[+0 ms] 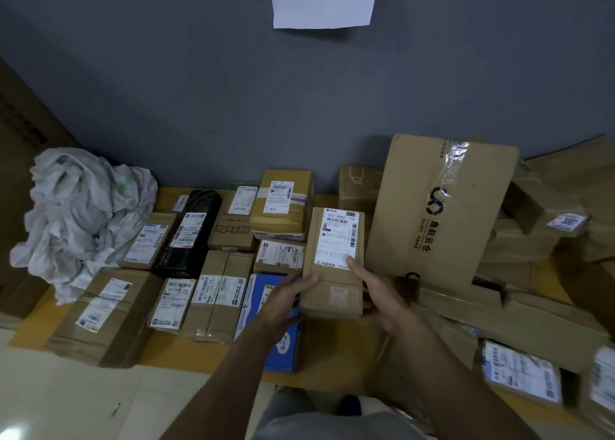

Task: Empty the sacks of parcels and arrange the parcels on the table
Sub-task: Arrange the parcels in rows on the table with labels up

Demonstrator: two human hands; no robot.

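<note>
Left hand [288, 294] and right hand [377, 294] grip the small box [336, 263] by its lower sides, left of the big carton [442, 213] (judged light, stiff; edges hold best).

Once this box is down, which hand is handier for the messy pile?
Probably the right. The right hand grips the held box on the side facing the jumbled pile; the left hand holds the opposite edge, over the blue parcel.

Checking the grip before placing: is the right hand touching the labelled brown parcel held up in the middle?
Touching. The head view shows the right hand with its thumb lying on the white label of the brown parcel.
</note>
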